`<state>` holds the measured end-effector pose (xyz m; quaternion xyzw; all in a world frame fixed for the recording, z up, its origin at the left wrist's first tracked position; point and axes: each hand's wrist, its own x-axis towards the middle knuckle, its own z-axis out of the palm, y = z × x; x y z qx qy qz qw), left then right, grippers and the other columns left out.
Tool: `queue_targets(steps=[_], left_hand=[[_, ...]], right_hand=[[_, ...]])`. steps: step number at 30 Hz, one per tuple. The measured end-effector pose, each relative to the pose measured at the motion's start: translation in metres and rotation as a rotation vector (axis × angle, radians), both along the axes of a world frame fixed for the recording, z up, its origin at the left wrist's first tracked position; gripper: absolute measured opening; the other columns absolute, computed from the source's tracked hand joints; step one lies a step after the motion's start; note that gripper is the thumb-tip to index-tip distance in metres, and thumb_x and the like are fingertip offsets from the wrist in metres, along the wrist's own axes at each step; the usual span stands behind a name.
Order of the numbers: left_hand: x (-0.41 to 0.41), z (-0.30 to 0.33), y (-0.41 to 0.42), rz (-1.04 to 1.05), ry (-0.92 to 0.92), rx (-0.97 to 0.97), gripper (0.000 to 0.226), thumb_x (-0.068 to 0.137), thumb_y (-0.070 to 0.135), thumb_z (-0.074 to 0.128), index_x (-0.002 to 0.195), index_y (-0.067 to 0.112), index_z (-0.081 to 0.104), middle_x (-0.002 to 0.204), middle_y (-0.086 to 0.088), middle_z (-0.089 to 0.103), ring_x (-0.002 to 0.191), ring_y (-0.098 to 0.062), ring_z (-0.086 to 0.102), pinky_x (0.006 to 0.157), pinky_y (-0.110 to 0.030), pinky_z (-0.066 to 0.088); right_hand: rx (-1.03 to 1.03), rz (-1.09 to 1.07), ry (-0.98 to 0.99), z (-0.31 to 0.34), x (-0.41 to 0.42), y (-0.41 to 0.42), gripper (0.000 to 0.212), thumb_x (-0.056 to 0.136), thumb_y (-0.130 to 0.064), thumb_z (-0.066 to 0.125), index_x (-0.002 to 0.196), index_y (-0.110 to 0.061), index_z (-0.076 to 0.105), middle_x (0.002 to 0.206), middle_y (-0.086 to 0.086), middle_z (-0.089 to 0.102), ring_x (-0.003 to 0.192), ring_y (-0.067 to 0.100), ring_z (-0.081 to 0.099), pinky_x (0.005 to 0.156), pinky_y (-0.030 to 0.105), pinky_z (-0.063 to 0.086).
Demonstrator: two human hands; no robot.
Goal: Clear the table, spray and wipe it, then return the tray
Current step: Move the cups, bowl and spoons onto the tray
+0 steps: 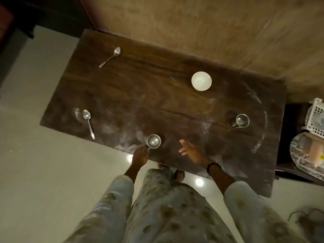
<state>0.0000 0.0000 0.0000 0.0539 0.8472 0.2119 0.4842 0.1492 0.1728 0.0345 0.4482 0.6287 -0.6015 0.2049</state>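
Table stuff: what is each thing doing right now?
Near steel cup: upright, empty, handle held by left hand.
Far steel cup: upright, untouched.
White bowl: upright, empty.
Two spoons: lying flat.
Right hand: open, empty.
Table: smudged.

Pale glossy floor (43,163); wooden wall (192,23)
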Motion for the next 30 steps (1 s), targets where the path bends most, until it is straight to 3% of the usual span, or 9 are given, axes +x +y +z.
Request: queue_targets(steps=[3, 6, 8, 12, 15, 17, 21, 26, 30], left_hand=[[-0.001, -0.019, 0.006, -0.071, 0.023, -0.008, 0.028, 0.096, 0.013, 0.045, 0.111, -0.006, 0.059, 0.119, -0.022, 0.061, 0.113, -0.035, 0.056, 0.092, -0.037, 0.042], [-0.002, -0.035, 0.012, -0.040, -0.012, -0.045, 0.029, 0.097, 0.013, 0.044, 0.114, -0.005, 0.059, 0.120, -0.022, 0.061, 0.115, -0.035, 0.056, 0.091, -0.033, 0.045], [-0.005, -0.038, 0.019, 0.030, -0.078, -0.054, 0.031, 0.095, 0.005, 0.045, 0.122, -0.005, 0.056, 0.127, -0.021, 0.057, 0.121, -0.034, 0.053, 0.083, -0.019, 0.048], [-0.001, -0.030, 0.027, 0.361, -0.158, 0.084, 0.015, 0.090, 0.004, 0.053, 0.083, 0.006, 0.066, 0.088, -0.014, 0.065, 0.093, -0.032, 0.058, 0.064, -0.025, 0.045], [0.005, -0.013, 0.040, 0.700, -0.347, 0.259, 0.019, 0.091, -0.002, 0.051, 0.077, 0.008, 0.059, 0.077, -0.010, 0.058, 0.077, -0.023, 0.058, 0.062, -0.021, 0.055], [0.009, 0.002, 0.052, 0.743, -0.400, 0.310, 0.018, 0.091, -0.003, 0.051, 0.078, 0.006, 0.059, 0.073, -0.009, 0.061, 0.072, -0.018, 0.060, 0.065, -0.021, 0.057], [0.028, 0.027, 0.088, 0.662, -0.435, 0.344, 0.019, 0.094, 0.000, 0.045, 0.081, 0.008, 0.057, 0.082, -0.009, 0.058, 0.079, -0.017, 0.057, 0.097, -0.037, 0.045], [0.065, 0.034, 0.131, 0.719, -0.365, 0.414, 0.014, 0.093, 0.002, 0.050, 0.083, 0.005, 0.058, 0.085, -0.010, 0.060, 0.077, -0.016, 0.063, 0.097, -0.037, 0.044], [0.103, 0.025, 0.153, 0.775, -0.331, 0.434, 0.009, 0.093, 0.007, 0.052, 0.093, 0.001, 0.059, 0.093, -0.015, 0.063, 0.088, -0.026, 0.062, 0.074, -0.024, 0.057]], right_hand=[[-0.058, -0.079, -0.024, -0.008, -0.001, 0.001, 0.046, 0.101, -0.042, 0.030, 0.132, -0.013, 0.049, 0.114, 0.014, 0.066, 0.102, 0.026, 0.063, 0.073, 0.020, 0.044], [-0.070, -0.132, -0.022, -0.017, 0.000, 0.001, 0.047, 0.101, -0.041, 0.030, 0.134, -0.012, 0.047, 0.110, 0.013, 0.066, 0.100, 0.025, 0.063, 0.074, 0.021, 0.044], [-0.086, -0.159, -0.022, -0.023, 0.002, 0.004, 0.047, 0.102, -0.041, 0.029, 0.135, -0.014, 0.046, 0.107, 0.009, 0.066, 0.099, 0.024, 0.063, 0.079, 0.027, 0.044], [-0.116, -0.229, -0.011, -0.016, 0.008, 0.016, 0.044, 0.103, -0.037, 0.028, 0.136, -0.015, 0.044, 0.105, 0.009, 0.064, 0.090, 0.020, 0.062, 0.078, 0.026, 0.044], [-0.095, -0.323, -0.006, -0.012, 0.018, 0.035, 0.042, 0.103, -0.034, 0.032, 0.135, -0.012, 0.045, 0.104, 0.008, 0.063, 0.080, 0.011, 0.061, 0.070, 0.021, 0.044], [-0.043, -0.399, -0.012, -0.013, 0.028, 0.051, 0.041, 0.102, -0.034, 0.037, 0.134, -0.011, 0.049, 0.102, 0.008, 0.065, 0.077, 0.010, 0.061, 0.065, 0.021, 0.043], [0.024, -0.592, 0.005, -0.019, 0.053, 0.090, 0.032, 0.102, -0.027, 0.038, 0.123, -0.006, 0.051, 0.109, 0.019, 0.065, 0.072, 0.010, 0.059, 0.062, 0.022, 0.042], [-0.203, -0.994, 0.071, -0.029, 0.084, 0.138, 0.014, 0.102, -0.012, 0.036, 0.098, -0.019, 0.047, 0.128, 0.023, 0.053, 0.079, 0.018, 0.060, 0.066, 0.023, 0.042], [-0.356, -1.130, 0.130, -0.042, 0.094, 0.161, 0.036, 0.103, -0.017, 0.034, 0.138, -0.012, 0.034, 0.140, 0.021, 0.047, 0.106, 0.023, 0.053, 0.070, 0.022, 0.044]])
